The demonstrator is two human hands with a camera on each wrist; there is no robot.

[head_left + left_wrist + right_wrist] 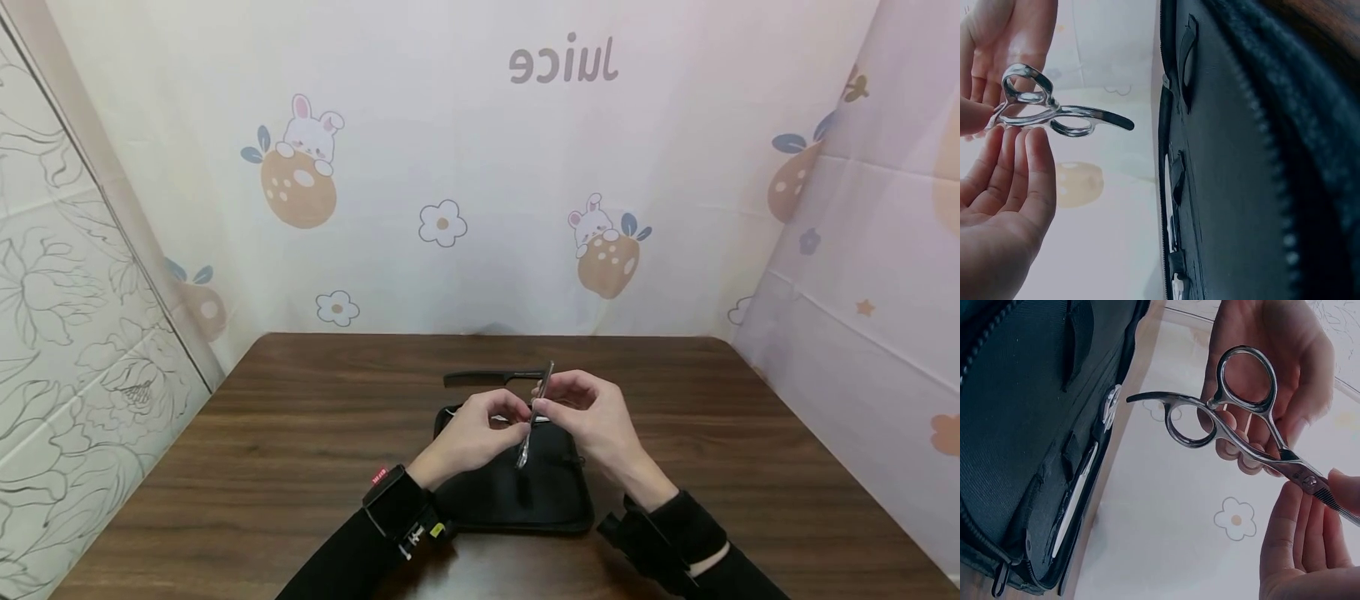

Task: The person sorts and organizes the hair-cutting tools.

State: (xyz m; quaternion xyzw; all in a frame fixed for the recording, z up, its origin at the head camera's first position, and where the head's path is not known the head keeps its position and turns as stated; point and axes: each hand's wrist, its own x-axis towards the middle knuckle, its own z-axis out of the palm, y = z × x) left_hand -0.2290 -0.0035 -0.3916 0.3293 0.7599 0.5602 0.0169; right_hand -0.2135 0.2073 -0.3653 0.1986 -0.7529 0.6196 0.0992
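Observation:
A pair of silver thinning scissors (pixel 1272 464), one blade toothed, is held up between both hands above an open black zip case (pixel 517 508). My right hand (pixel 600 421) pinches the blades near the pivot screw, thumb on one side and fingers on the other. From the other side, my left hand (pixel 476 433) has its thumb and fingertips on the shank. The finger rings point down toward the case, as the left wrist view shows with the handle (pixel 1054 112). The blade tips point up and away in the head view.
Behind the case lies a black comb (pixel 476 379) on the brown wooden table (pixel 315 450). Inside the case, elastic loops (pixel 1177 178) and a slim pale tool (pixel 1075 500) show, along with another silver handle (pixel 1110 407). Printed curtains (pixel 465 150) stand around the table.

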